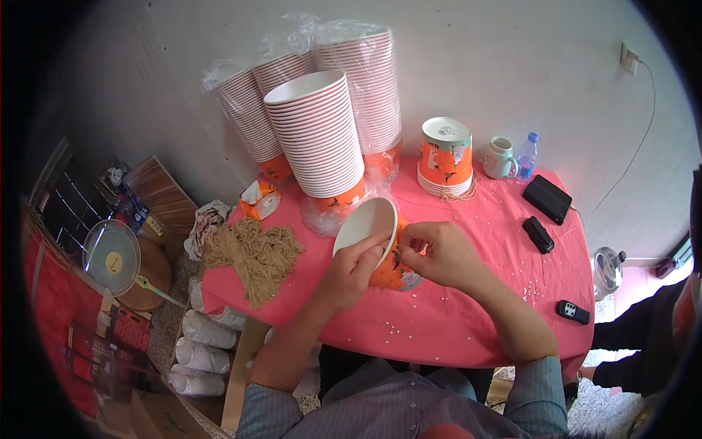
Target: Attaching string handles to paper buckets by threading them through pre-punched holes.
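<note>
My left hand [354, 268] grips the near rim of an orange paper bucket [390, 275] with a white inside. The bucket is tilted, its mouth facing up and to the left. My right hand [447, 253] is at the bucket's right side, thumb and fingers pinched together. Whatever lies between those fingertips is too small to make out. To the left, a heap of tan strings [254, 256] lies on the pink cloth. Just behind the bucket stands a tall nested stack of white-rimmed paper buckets [316, 139], leaning a little.
Plastic-wrapped bucket stacks [358, 88] stand against the wall. Further right are upside-down buckets [445, 157], a mug [499, 158], a water bottle [527, 156], a black case [547, 199] and a remote [572, 312]. White bits dot the pink tablecloth [482, 322]. Someone's dark-clothed leg [629, 329] shows at right.
</note>
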Tool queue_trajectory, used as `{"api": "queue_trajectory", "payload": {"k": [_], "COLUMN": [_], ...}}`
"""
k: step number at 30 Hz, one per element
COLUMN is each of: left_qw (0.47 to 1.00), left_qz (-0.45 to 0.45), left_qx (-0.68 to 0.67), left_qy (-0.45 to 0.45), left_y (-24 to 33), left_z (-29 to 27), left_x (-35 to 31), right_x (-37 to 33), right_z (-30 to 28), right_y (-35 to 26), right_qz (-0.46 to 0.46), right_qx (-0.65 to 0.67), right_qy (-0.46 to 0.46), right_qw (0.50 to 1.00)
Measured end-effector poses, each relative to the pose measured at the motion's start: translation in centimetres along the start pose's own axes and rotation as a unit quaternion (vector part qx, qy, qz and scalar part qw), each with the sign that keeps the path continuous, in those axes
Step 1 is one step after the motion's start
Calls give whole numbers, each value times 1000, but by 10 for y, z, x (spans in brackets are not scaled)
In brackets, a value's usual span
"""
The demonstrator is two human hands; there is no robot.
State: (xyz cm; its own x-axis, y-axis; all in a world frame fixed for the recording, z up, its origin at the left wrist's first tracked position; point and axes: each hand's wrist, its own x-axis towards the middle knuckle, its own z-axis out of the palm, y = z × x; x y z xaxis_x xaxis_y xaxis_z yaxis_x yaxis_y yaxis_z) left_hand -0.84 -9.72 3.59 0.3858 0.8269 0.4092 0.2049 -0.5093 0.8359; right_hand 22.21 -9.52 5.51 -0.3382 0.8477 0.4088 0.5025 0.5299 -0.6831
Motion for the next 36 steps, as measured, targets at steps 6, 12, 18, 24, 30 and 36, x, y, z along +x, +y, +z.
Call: {"api": "queue_trajectory", "payload": {"k": [6, 12, 18, 24, 30, 36], "left_qw": [987, 991, 990, 991, 994, 995], "left_qz": [-103, -85, -86, -57, 27, 35], "left_qx": [-4, -8, 104, 7, 46, -93], "left_qy": [-123, -105, -41, 119, 99, 22], "left_y": [-4, -21, -21, -9, 8, 10], "left_z": [-11, -6, -2, -29, -19, 10], "left_x": [20, 29, 34, 45, 55, 66], "right_x": [0, 1, 6, 12, 13, 13], "right_z": [0, 1, 0, -23, -28, -8], "right_y": [3, 7, 18, 27, 10, 24], "right_qz": [15, 26, 61, 86, 122, 89], "right_qx": [-12, -27, -57, -63, 27, 89], "right_qy": [-11, -22, -26, -43, -12, -40], "right_qw": [1000, 999, 996, 993, 992, 991]}}
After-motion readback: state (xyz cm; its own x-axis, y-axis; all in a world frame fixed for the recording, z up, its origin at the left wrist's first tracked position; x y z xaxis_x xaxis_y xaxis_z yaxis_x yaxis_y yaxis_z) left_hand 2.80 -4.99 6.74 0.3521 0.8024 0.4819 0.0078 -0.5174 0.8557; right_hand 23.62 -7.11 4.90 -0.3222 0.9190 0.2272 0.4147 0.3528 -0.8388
